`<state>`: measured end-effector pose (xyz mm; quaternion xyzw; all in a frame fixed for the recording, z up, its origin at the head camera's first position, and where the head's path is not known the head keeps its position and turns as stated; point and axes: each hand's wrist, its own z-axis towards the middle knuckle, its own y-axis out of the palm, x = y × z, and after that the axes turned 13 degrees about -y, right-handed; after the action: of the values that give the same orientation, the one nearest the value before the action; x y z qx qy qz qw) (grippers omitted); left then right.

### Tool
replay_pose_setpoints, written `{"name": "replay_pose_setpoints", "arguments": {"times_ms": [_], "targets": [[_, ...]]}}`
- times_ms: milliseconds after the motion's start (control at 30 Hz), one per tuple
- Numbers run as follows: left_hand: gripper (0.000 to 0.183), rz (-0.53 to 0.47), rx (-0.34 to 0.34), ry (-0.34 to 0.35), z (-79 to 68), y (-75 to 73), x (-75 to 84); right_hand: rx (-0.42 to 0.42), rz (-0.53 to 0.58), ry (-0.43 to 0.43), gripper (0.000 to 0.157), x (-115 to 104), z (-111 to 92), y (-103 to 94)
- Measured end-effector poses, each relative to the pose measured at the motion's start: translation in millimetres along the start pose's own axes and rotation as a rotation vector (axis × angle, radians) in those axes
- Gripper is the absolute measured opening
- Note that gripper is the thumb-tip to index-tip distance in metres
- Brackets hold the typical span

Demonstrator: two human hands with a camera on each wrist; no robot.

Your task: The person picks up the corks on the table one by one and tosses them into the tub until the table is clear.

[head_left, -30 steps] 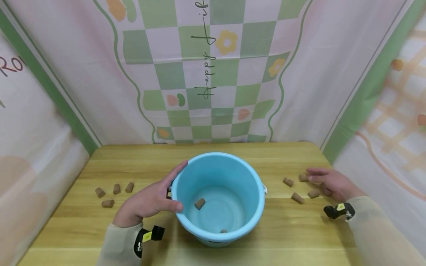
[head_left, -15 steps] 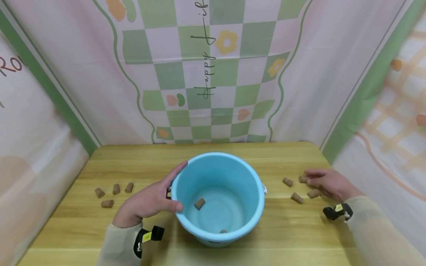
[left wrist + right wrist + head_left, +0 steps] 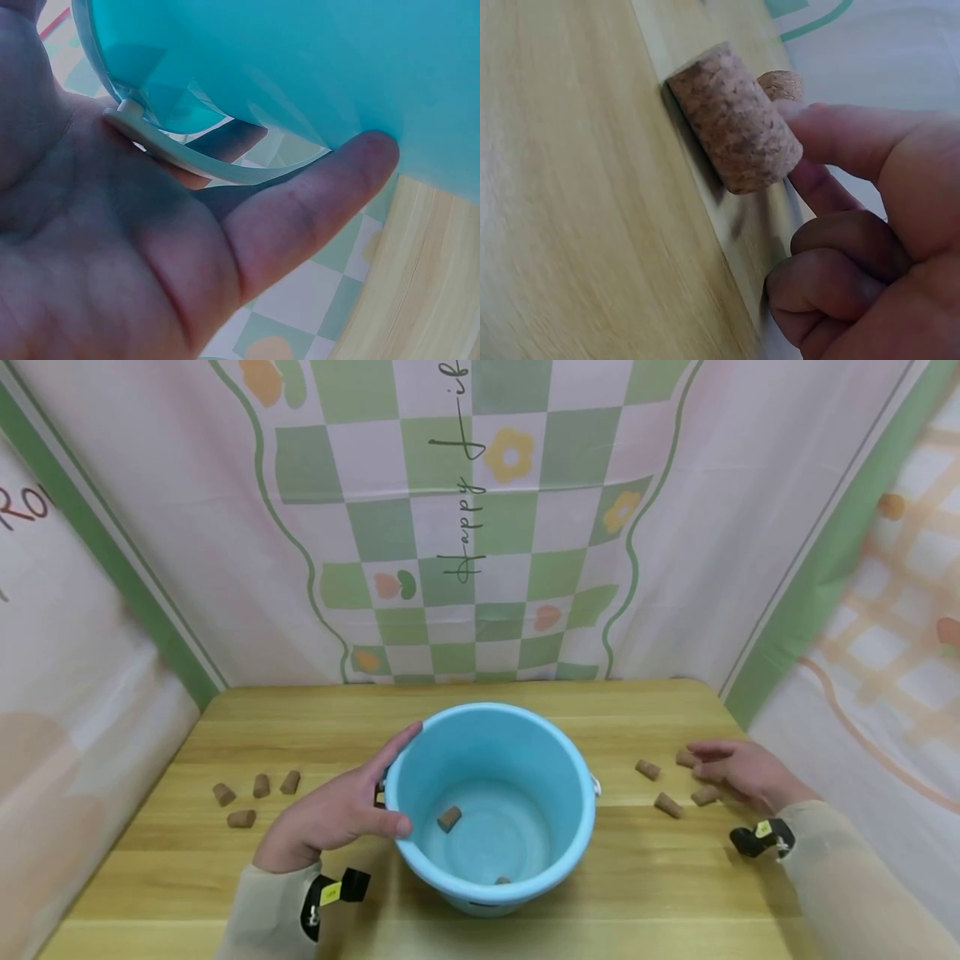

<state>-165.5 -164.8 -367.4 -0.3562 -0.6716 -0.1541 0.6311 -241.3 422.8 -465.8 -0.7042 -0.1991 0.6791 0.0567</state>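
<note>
My left hand (image 3: 341,810) grips the blue bucket (image 3: 491,885) at its left rim, thumb over the edge. In the left wrist view, a finger presses the bucket's outer wall (image 3: 360,67) and the pale handle (image 3: 217,166) runs past the palm. On the right, my right hand (image 3: 750,774) pinches a cork (image 3: 685,757) between thumb and index finger, the other fingers curled. The right wrist view shows that cork (image 3: 784,84) partly behind the fingertips, with another cork (image 3: 735,120) lying nearer. Inside the bucket are a cork (image 3: 449,819) and a second cork (image 3: 503,881), mostly hidden by the front rim.
Beside the right hand lie a cork (image 3: 648,769), a cork (image 3: 669,806) and a cork (image 3: 706,795). Several more corks (image 3: 261,786) are scattered at the left of the wooden table (image 3: 450,693). A patterned curtain (image 3: 510,527) hangs behind the table.
My right thumb and index finger have closed on the cork, which has shifted slightly away from me. My left hand and the bucket stay in place.
</note>
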Motion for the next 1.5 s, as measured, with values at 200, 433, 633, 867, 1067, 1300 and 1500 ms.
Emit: {"name": "replay_pose_setpoints", "arguments": {"times_ms": [200, 433, 633, 867, 1067, 1300, 1500], "targets": [[0.100, -0.002, 0.000, 0.003, 0.2, -0.1, 0.6, -0.019, -0.189, -0.031, 0.061, -6.5, -0.2, -0.3], [0.100, -0.008, -0.003, 0.009, 0.6, -0.2, -0.7, 0.005, -0.302, -0.049, 0.057, -5.4, 0.0, -1.7], [0.100, -0.009, -0.014, 0.029, 1.6, -0.6, -1.1, 0.016, -0.333, -0.060, 0.060, 2.5, 1.1, -5.5], [0.100, -0.008, -0.013, 0.026, 1.8, -0.7, -0.6, 0.028, -0.335, -0.055, 0.059, 7.7, 2.5, -8.6], [0.101, -0.006, -0.002, 0.006, 0.9, -0.7, -0.4, 0.056, -0.245, -0.044, 0.056, 9.6, 3.5, -8.0], [0.101, -0.012, -0.007, 0.003, 0.1, 0.0, 0.0, 0.046, -0.278, -0.048, 0.057, 9.4, 2.5, -9.3], [0.101, -0.025, -0.010, -0.004, 0.4, -0.2, 0.0, 0.063, -0.212, -0.031, 0.057, 9.5, 2.9, -8.5]]}}
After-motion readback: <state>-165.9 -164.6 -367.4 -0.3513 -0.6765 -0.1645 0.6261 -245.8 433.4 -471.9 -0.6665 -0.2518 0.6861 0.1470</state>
